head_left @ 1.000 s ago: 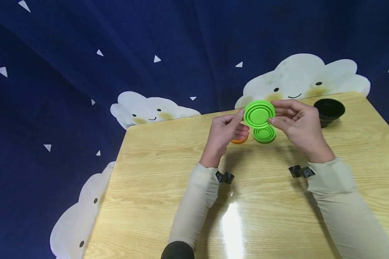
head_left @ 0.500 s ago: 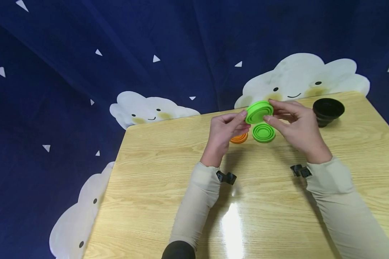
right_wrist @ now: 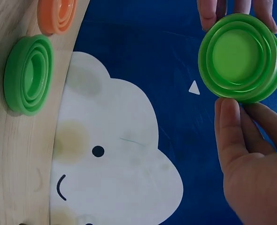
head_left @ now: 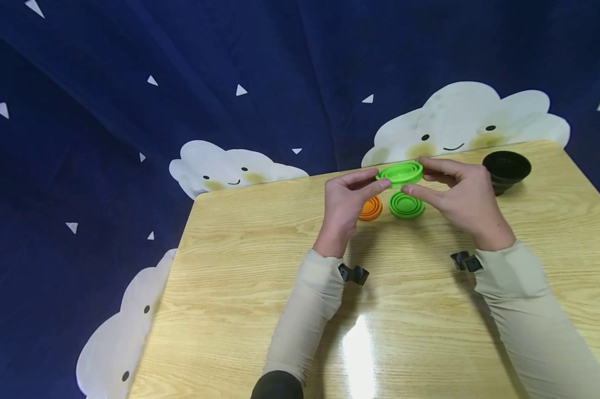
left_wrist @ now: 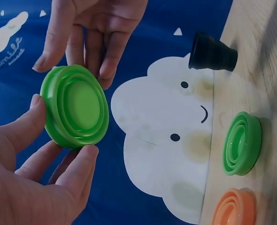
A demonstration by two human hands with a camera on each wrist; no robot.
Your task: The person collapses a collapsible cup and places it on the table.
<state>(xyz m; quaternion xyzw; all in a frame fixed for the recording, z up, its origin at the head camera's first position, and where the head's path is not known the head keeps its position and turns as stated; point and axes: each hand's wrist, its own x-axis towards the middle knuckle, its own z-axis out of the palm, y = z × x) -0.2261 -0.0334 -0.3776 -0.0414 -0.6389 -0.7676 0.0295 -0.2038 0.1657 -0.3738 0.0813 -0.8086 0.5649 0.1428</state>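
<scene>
A bright green collapsible cup (head_left: 401,173), folded down into ringed steps, is up in the air between both hands. My left hand (head_left: 345,202) pinches its left edge, with the thumb (left_wrist: 35,105) on one side of the rim and fingers (left_wrist: 86,157) on the other. From the right, my right hand (head_left: 472,202) holds the opposite edge between thumb and fingers, one fingertip (right_wrist: 229,107) right at the rim. Below on the table, a second folded green cup (head_left: 407,205) lies beside a folded orange cup (head_left: 371,208).
A black cup (head_left: 507,168), standing tall and flaring at the top, is at the back right of the wooden table (head_left: 240,277). Behind the table's far edge hangs a dark blue curtain (head_left: 280,72) with smiling clouds.
The held green cup has tipped from facing the head camera to lying flatter, and dropped slightly. My left thumb has shifted to its near side. The orange cup shows more now.
</scene>
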